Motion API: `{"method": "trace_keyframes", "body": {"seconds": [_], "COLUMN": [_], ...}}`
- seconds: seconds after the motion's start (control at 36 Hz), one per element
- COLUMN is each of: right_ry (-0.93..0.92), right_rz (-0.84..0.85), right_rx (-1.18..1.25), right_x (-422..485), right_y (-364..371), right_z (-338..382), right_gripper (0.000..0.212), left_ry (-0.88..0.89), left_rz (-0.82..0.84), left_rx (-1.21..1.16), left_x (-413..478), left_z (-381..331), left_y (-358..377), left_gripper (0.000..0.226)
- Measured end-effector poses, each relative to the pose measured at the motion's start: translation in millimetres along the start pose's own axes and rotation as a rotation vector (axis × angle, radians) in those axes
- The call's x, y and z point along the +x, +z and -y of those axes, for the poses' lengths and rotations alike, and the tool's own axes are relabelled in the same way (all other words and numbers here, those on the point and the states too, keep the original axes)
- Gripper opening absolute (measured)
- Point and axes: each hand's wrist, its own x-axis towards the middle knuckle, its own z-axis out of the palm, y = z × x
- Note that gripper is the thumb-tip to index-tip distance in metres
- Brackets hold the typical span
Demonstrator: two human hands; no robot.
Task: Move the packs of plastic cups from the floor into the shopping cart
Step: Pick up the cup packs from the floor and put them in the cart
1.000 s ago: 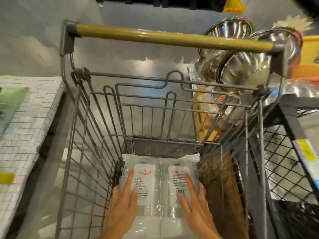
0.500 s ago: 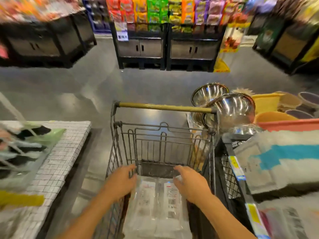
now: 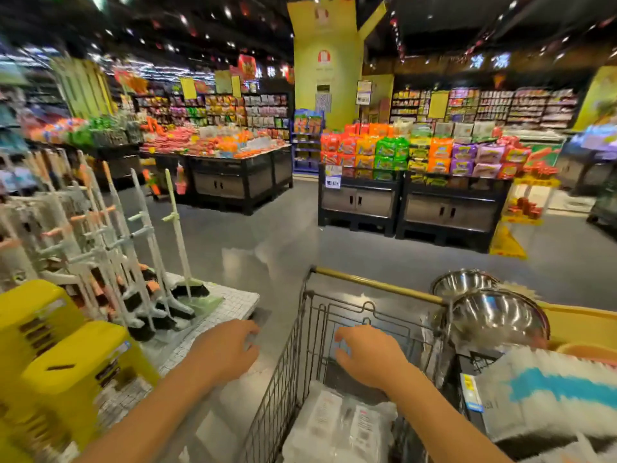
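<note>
Lying in the shopping cart [image 3: 374, 284], the packs of plastic cups [image 3: 340, 426] looked delivered, so the placing step seemed finished; the next move probably called for turning back to the floor for any pack left, though none showed. The left hand [image 3: 227, 350] hovered outside the cart's wall and the right hand [image 3: 370, 357] above the basket, both empty, fingers loosely curled, touching nothing.
</note>
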Motion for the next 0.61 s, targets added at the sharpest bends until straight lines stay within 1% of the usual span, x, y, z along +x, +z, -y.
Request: {"method": "trace_keyframes", "body": {"seconds": [0.08, 0.22, 0.31, 0.44, 0.56, 0.61], "right_ry": [-0.069, -0.178, -0.239, -0.361, -0.479, -0.545], "right_rz": [-0.021, -0.039, -0.056, -0.067, -0.019, -0.015], "right_rx": [-0.016, -0.066, -0.089, -0.099, -0.099, -0.079], "right_x": [-11, -21, -27, -36, -53, -65], "right_y": [-22, -47, -55, -53, -38, -27], "right_z": [34, 97, 139, 224, 309, 356], "right_gripper": [0.037, 0.039, 0.041, 0.042, 0.042, 0.039], "left_ry": [-0.039, -0.105, -0.153, -0.255, -0.392, -0.458], "left_rz": [-0.037, -0.128, -0.150, -0.214, -0.210, -0.200], "left_rx": [0.009, -0.003, -0.022, -0.029, -0.064, -0.024], "left_x": [-30, -78, -112, -189, -257, -294], "left_z": [12, 50, 81, 129, 192, 226], "left_y": [-28, -59, -72, -100, -104, -106], "left_gripper": [0.042, 0.039, 0.041, 0.030, 0.037, 0.037]}}
